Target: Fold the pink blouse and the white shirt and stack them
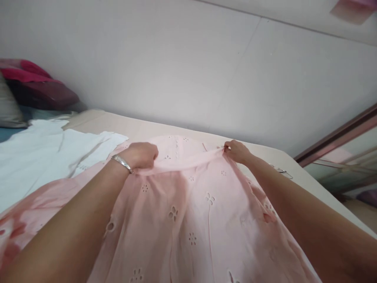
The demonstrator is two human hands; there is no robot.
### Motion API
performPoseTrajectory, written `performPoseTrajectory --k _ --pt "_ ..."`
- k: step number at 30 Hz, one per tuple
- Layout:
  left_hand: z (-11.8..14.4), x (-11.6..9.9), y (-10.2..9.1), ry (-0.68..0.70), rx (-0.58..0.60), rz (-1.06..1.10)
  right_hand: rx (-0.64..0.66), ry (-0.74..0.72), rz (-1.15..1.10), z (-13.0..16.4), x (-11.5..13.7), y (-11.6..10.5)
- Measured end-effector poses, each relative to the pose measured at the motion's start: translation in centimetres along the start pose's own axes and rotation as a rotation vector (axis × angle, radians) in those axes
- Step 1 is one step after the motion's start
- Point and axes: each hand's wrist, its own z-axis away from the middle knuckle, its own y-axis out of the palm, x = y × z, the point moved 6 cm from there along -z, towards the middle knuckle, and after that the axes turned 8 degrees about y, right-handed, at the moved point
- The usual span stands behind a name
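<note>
- Our left hand [141, 155] is curled into a fist, fingers bunched around the far edge of the pink garment [188, 220]; a silver bangle [122, 163] sits at that wrist.
- Our right hand [237, 151] is closed in a fingertip pinch on the same edge, farther to the right.
- Between the two hands the edge runs as a taut band, sagging slightly in the middle. Both forearms reach out over the cloth from the near side.
- The pink garment, thin with eyelet flower cut-outs, is spread over the bed [141, 127] and drapes towards us, filling the near centre of the view.
- Judgement: for a clean fold or straightening of this edge, the two grips want to stay level and equally tensioned. The left fist holds more cloth than the right pinch, so the edge may skew; a lighter left grip would even it out.
- The eyelet cloth looks delicate, so we would pull gently.
- Left of the pink garment lies a white garment [38, 157], flat on the bed.
- At the far left is a pile of red cloth [32, 76].
- Just right of the right wrist, a thin wire object [281, 171] lies on the bed; possibly a hanger, we cannot tell.
</note>
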Motion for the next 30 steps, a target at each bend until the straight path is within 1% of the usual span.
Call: performPoseTrajectory --k 3,4,5,7,9,11,13,14,15,17,19,22,24,27,28,30 --pt "-0.6 3.0 -1.2 -0.207 -0.405 -0.01 -0.014 0.087 0.003 -0.9 -0.5 0.4" --pt "-0.6 3.7 -1.1 -0.27 -0.5 -0.018 -0.012 0.109 0.006 -0.9 -0.4 0.7" --pt "-0.7 4.2 -0.7 -0.316 -0.555 -0.024 -0.01 0.128 0.008 -0.8 -0.3 1.0" --pt "-1.1 4.8 0.6 -0.362 -0.585 -0.002 -0.013 0.165 0.012 -0.1 0.1 1.5" --pt "-1.5 5.2 1.7 -0.372 -0.598 0.069 -0.053 0.208 0.021 0.8 0.9 1.3" --pt "-1.5 5.7 2.0 -0.375 -0.638 0.151 -0.14 0.218 0.041 2.0 2.2 0.3" --pt "-1.3 6.4 1.5 -0.398 -0.667 0.202 -0.228 0.154 0.059 3.1 4.4 -1.1" --pt "-1.1 6.8 1.2 -0.416 -0.655 0.211 -0.235 0.095 0.06 3.6 5.8 -1.5" --pt "-0.9 7.3 0.8 -0.434 -0.625 0.213 -0.214 0.03 0.056 4.0 7.2 -1.6" --pt "-0.4 8.2 -0.1 -0.457 -0.532 0.198 -0.124 -0.061 0.037 4.2 9.6 -1.3" --pt "0.5 9.4 -1.0 -0.479 -0.435 0.164 -0.064 -0.085 -0.003 3.8 11.3 -0.7" --pt "2.0 11.5 -1.7 -0.492 -0.3 0.15 -0.08 -0.069 -0.103 2.5 13.0 0.3" --pt "2.8 13.1 -1.6 -0.492 -0.225 0.199 -0.113 -0.066 -0.148 1.8 13.8 1.2" --pt "3.2 14.9 -0.9 -0.495 -0.197 0.221 -0.156 -0.06 -0.162 1.5 14.5 2.0" --pt "3.1 15.2 -0.6 -0.479 -0.203 0.209 -0.16 -0.059 -0.162 1.5 14.6 2.2" --pt "2.4 15.0 0.3 -0.427 -0.206 0.201 -0.168 -0.06 -0.156 1.7 14.6 2.3"
